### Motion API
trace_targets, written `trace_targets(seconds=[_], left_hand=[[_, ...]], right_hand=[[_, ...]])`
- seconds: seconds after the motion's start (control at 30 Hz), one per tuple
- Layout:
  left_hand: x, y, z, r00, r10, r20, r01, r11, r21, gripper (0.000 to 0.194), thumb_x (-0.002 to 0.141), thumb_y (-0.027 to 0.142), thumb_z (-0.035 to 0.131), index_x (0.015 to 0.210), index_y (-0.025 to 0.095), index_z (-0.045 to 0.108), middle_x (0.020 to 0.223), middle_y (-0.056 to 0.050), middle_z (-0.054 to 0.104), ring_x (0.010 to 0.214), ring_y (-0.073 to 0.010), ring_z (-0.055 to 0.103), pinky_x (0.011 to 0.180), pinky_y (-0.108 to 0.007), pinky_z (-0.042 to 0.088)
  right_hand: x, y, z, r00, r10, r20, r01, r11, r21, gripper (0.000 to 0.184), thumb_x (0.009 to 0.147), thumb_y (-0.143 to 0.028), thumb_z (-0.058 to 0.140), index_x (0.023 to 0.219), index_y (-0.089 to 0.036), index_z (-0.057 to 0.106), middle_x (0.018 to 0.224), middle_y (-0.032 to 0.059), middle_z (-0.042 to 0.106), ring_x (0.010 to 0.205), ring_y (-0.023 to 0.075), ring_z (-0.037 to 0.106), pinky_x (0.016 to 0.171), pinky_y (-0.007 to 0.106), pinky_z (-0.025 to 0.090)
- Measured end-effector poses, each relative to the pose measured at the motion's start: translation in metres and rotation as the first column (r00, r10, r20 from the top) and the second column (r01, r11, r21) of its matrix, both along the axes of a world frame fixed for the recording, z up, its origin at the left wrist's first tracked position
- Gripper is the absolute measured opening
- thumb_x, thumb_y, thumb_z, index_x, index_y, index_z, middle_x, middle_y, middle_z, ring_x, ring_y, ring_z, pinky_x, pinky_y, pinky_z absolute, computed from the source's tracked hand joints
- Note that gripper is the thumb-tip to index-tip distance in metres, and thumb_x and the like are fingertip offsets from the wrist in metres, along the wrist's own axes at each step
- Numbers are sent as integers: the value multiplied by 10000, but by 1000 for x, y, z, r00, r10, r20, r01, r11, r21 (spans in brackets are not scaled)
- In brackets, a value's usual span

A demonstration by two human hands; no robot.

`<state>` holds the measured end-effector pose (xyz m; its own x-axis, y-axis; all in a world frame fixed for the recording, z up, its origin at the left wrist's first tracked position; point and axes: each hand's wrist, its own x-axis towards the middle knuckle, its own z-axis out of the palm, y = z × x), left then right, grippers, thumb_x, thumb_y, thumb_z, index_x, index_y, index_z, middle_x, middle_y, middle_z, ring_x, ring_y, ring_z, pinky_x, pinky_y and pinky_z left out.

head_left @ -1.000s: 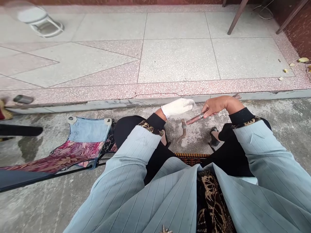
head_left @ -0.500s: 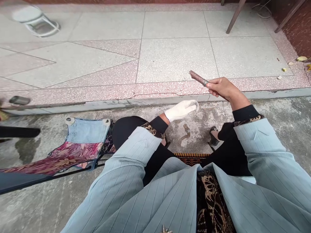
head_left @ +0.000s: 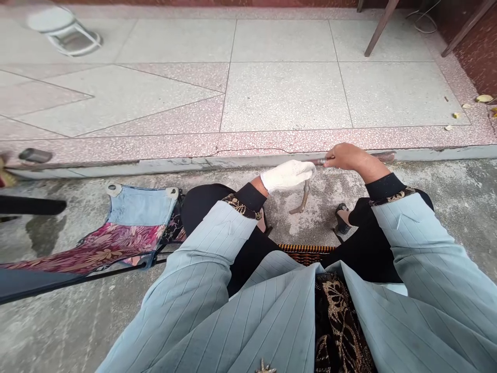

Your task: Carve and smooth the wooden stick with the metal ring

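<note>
My right hand (head_left: 347, 156) is bare and closed round a brown stick. Grey wire (head_left: 320, 161) is wound in coils on the stick beside my fingertips, and the stick's reddish-brown end (head_left: 383, 156) shows beyond my wrist. My left hand (head_left: 289, 176), in a white knitted glove, is closed close to the coils; its fingers appear to pinch the wire, though the strand itself is hardly visible. Under the glove a bent brown piece (head_left: 304, 199) reaches down before the concrete. Its upper end meets the glove in view; whether it is held or hangs I cannot tell.
A raised terrazzo step (head_left: 256, 146) runs across in front. At left stands a folding chair (head_left: 128, 228) with denim and floral cloth. A metal can (head_left: 35, 155) lies on the step, a white stool (head_left: 72, 33) stands behind, and wooden legs (head_left: 382, 28) at back right.
My right hand has come down and turned the stick sideways, bringing the coils near the glove. The gloved hand has barely moved. The bent piece now shows higher and longer below it.
</note>
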<state>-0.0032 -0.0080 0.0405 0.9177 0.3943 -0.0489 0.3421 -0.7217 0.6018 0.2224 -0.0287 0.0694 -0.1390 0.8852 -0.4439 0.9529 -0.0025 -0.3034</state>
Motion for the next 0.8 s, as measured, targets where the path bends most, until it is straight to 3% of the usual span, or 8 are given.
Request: trace_targets(seconds=[0.1,0.17,0.2,0.27,0.33,0.47,0.6,0.8], left_hand=[[-5,9,-1,998,-48,-29,50,997,53,349,980,342,371,1081,142,640,967,-86,692,838,-182,623,775,-276,442],[-8,15,0,999,-46,2,46,999,19,347,979,343,384,1113,142,633,972,-80,694,841,-180,623,779,-278,449],[-10,18,0,999,-22,33,22,1000,-12,348,977,346,393,1124,137,629,973,-79,695,837,-178,621,776,-280,453],[-12,22,1,992,72,105,-65,995,-71,353,977,346,395,1119,121,628,964,-80,696,826,-174,614,772,-285,460],[-12,23,0,975,175,140,-163,982,-94,347,979,338,387,1073,111,632,934,-77,690,807,-170,605,768,-284,460],[-10,17,-1,986,150,67,-149,989,-23,308,968,295,380,1011,131,637,933,-59,671,806,-163,597,771,-269,443],[-12,16,7,996,74,-56,-69,993,94,300,961,282,388,1081,162,636,933,-44,676,786,-159,596,732,-253,413],[-17,14,15,975,19,-223,31,976,218,295,957,326,416,1058,197,661,828,-41,682,686,-165,583,639,-268,348]], right_hand=[[-3,-10,4,969,152,-193,-214,909,-357,183,843,-258,699,874,-98,782,555,20,582,554,113,475,574,282,343],[1,-15,11,878,137,-459,-351,837,-421,274,835,-336,711,975,-109,775,563,-15,569,525,93,463,538,254,359],[4,-17,16,810,96,-578,-371,847,-380,341,816,-393,727,1025,-127,765,583,-28,573,519,86,461,524,241,367],[8,-20,25,649,6,-761,-273,935,-225,428,779,-479,750,1048,-146,744,611,-38,575,509,74,447,495,224,364],[9,-22,31,513,-55,-857,-38,996,-86,408,786,-524,742,945,-148,724,615,-31,564,499,65,429,469,214,344],[0,-21,25,365,-146,-920,271,961,-45,393,804,-544,730,818,-161,645,625,-11,546,502,64,425,435,206,319],[-5,-11,8,479,-237,-845,416,909,-19,375,824,-531,706,801,-164,631,596,-10,523,494,74,430,432,212,323],[-1,-4,-6,888,-248,-387,338,923,185,290,878,-408,619,959,-154,735,701,40,644,624,142,543,572,266,369]])
